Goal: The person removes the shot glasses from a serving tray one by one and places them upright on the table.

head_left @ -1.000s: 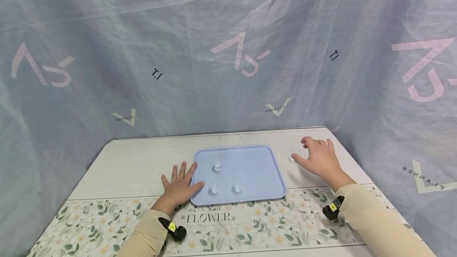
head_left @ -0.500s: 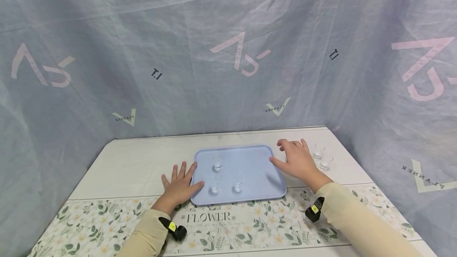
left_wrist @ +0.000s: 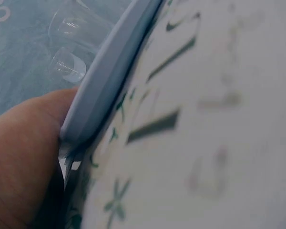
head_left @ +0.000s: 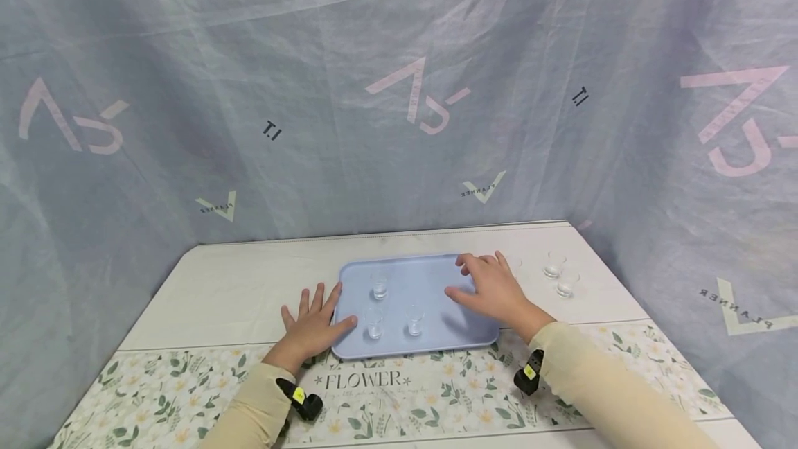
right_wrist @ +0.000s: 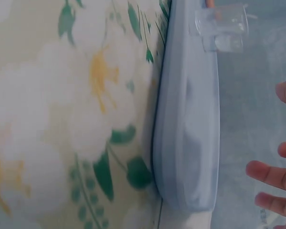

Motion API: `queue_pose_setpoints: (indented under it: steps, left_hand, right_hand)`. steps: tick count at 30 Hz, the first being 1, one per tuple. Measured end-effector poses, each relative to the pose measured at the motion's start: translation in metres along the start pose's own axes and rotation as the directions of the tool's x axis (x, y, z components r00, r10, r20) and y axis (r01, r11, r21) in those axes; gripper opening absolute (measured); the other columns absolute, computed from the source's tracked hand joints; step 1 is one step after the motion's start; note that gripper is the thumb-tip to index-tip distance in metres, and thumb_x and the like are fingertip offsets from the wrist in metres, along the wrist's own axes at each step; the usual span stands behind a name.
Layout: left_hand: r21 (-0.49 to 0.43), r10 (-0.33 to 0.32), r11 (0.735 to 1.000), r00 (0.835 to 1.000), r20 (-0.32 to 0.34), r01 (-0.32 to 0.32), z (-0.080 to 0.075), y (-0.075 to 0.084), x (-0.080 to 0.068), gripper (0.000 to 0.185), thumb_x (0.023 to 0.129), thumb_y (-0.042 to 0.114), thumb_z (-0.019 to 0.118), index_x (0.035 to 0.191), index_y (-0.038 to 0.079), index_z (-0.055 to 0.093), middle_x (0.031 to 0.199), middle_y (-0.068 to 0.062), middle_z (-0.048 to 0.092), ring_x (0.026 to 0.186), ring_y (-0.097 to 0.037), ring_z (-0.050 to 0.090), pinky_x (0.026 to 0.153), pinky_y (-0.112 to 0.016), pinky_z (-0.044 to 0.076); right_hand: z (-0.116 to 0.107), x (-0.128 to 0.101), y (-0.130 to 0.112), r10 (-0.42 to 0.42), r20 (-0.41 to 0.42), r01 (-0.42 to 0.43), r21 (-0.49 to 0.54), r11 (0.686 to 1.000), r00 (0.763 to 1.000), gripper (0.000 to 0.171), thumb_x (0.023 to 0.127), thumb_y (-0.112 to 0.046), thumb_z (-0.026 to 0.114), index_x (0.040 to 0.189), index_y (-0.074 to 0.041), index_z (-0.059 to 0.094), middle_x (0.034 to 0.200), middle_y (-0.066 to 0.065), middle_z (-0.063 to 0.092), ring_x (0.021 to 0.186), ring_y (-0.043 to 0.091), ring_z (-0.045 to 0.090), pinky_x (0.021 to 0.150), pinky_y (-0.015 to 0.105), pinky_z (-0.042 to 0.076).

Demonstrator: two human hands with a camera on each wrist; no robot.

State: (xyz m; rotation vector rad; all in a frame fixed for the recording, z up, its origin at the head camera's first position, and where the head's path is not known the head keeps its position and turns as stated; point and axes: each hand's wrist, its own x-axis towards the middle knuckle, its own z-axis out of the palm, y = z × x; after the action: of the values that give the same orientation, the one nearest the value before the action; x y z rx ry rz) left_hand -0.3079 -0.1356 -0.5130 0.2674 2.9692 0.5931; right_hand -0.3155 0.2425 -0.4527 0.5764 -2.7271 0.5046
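Note:
Three small clear shot glasses stand upright on a light blue tray [head_left: 445, 296]: one at the back left [head_left: 379, 287], one at the front left [head_left: 374, 328] and one nearer the middle [head_left: 414, 324]. My left hand [head_left: 312, 328] rests with spread fingers at the tray's left edge, its thumb over the rim. Above the tray's right side hovers my right hand [head_left: 492, 289], thumb and fingers apart. In the right wrist view its fingers [right_wrist: 271, 174] hold nothing. A shot glass [head_left: 515, 265] is partly hidden behind this hand.
Two more clear shot glasses, one farther back [head_left: 553, 267] and one nearer [head_left: 566, 285], stand close together on the table at the right. A floral strip [head_left: 461, 393] runs along the table's front. Grey-blue cloth [head_left: 312, 123] hangs behind and at the sides.
My right hand has moved left from beside a shot glass to above the tray's right side, uncovering the two glasses at the right. The left hand has stayed in place.

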Motion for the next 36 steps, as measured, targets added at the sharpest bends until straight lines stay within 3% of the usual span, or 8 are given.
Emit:
queue_pose_setpoints:
  steps: [9,16,20,26,30,36]
  left_hand:
    - [0.029,0.06,0.998,0.995,0.079,-0.062,-0.011,-0.005,-0.003,0.109,0.082,0.082,0.055,0.165,0.025,0.012,0.169,-0.018,0.0,0.152,-0.047,-0.01,0.107,-0.078,-0.012]
    - [0.056,0.07,0.996,0.993,0.095,-0.076,-0.018,-0.004,-0.007,0.112,0.079,0.082,0.06,0.165,0.026,0.013,0.169,-0.018,0.0,0.151,-0.048,-0.011,0.106,-0.079,-0.011]
    - [0.061,0.075,0.995,0.993,0.087,-0.081,-0.02,-0.004,-0.008,0.112,0.079,0.081,0.061,0.165,0.025,0.014,0.169,-0.019,0.0,0.152,-0.048,-0.01,0.106,-0.08,-0.01]
    - [0.054,0.071,0.996,0.993,0.094,-0.076,-0.02,-0.003,-0.011,0.112,0.079,0.08,0.063,0.164,0.025,0.015,0.168,-0.021,-0.002,0.152,-0.048,-0.01,0.106,-0.08,-0.01]
    - [0.045,0.075,0.996,0.994,0.085,-0.079,-0.019,-0.004,-0.01,0.112,0.078,0.081,0.062,0.164,0.025,0.016,0.168,-0.021,-0.003,0.151,-0.049,-0.011,0.106,-0.08,-0.01]
    - [0.064,0.062,0.996,0.994,0.094,-0.068,-0.018,-0.005,-0.008,0.115,0.077,0.085,0.059,0.164,0.025,0.014,0.167,-0.024,-0.005,0.15,-0.051,-0.011,0.105,-0.08,-0.012]
  right_hand:
    - [0.013,0.0,-0.013,-0.084,0.088,0.075,0.097,0.992,0.993,0.063,0.088,-0.057,0.07,0.131,-0.012,0.059,0.11,0.003,0.07,0.112,0.032,0.06,0.118,0.063,0.017]
    - [0.021,0.0,-0.027,-0.153,0.143,0.126,0.179,0.976,0.978,0.066,0.085,-0.059,0.073,0.131,-0.014,0.058,0.113,0.001,0.07,0.115,0.031,0.058,0.108,0.054,0.035]
    - [0.028,-0.001,-0.035,-0.171,0.165,0.137,0.2,0.97,0.971,0.066,0.085,-0.057,0.074,0.133,-0.015,0.057,0.113,-0.002,0.07,0.12,0.034,0.057,0.115,0.058,0.027]
    - [0.038,-0.004,-0.042,-0.212,0.184,0.174,0.204,0.963,0.96,0.064,0.087,-0.057,0.071,0.134,-0.017,0.056,0.11,-0.009,0.068,0.122,0.031,0.057,0.114,0.055,0.029]
    - [0.041,-0.005,-0.045,-0.242,0.177,0.202,0.215,0.955,0.954,0.056,0.089,-0.05,0.072,0.132,-0.017,0.057,0.11,-0.007,0.068,0.123,0.031,0.057,0.119,0.057,0.021]
    - [0.044,-0.005,-0.047,-0.27,0.164,0.236,0.201,0.951,0.949,0.045,0.092,-0.044,0.07,0.127,-0.018,0.058,0.104,-0.007,0.068,0.119,0.03,0.059,0.118,0.058,0.023]
